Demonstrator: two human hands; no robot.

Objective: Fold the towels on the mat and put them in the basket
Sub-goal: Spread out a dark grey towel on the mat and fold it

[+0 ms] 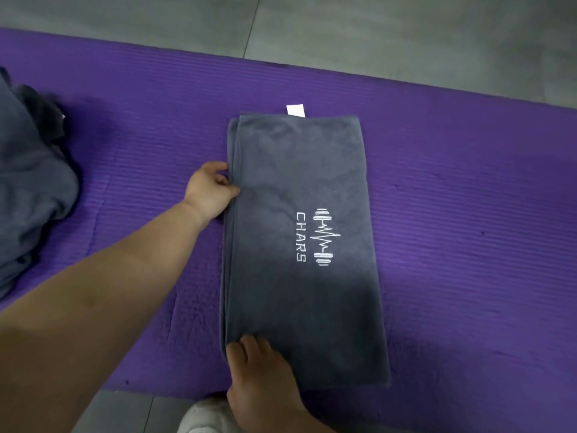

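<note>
A grey towel (299, 189) with a white "CHARS" barbell logo lies folded into a long strip on the purple mat (452, 189). A white tag sticks out at its far end. My left hand (212, 190) pinches the towel's left edge about midway along, thumb on top. My right hand (259, 370) rests on the near left corner of the towel, fingers curled over its edge. No basket is in view.
A heap of unfolded grey towels (28, 195) lies on the mat's left end. Grey tiled floor (374, 32) runs beyond the mat's far edge and along its near edge. A light-coloured shoe or trouser leg (203, 417) shows at the bottom.
</note>
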